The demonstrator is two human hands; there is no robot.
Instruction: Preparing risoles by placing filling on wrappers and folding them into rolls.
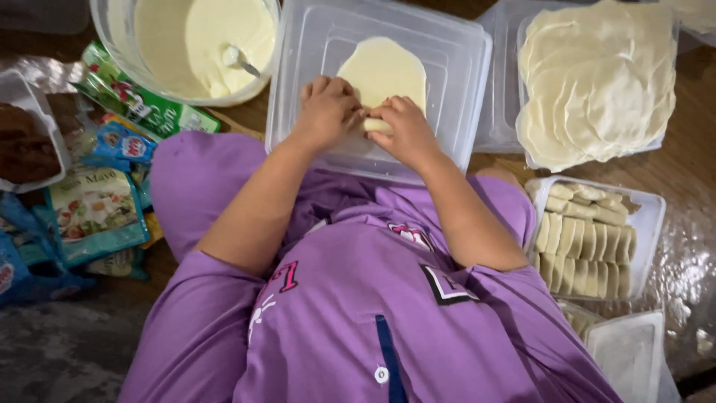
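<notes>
- At the centre of my head view, an upturned clear plastic lid [447, 82] serves as the work surface; one pale round wrapper [384, 69] lies flat on it.
- Left hand [327, 110]: I see it resting on the near edge of the wrapper, fingers curled together and pinching the dough where it is being rolled.
- Right hand [406, 130]: it meets the left hand, fingers closed on the same small rolled end of the wrapper [377, 125].
- Upper left: a clear bowl [123, 45] holds pale cream batter, with a spoon [239, 60] sunk in it.
- Upper right: a plastic tub [526, 153] carries a stack of flat wrappers [597, 78].
- Right, below that tub: a clear container [649, 216] holds finished rolls [585, 242] packed in rows.
- Far left: coloured sachets and packets [93, 209] lie in a heap on the wooden floor [690, 164].
- Foreground: purple clothing [358, 313] covers the person's lap and chest.
</notes>
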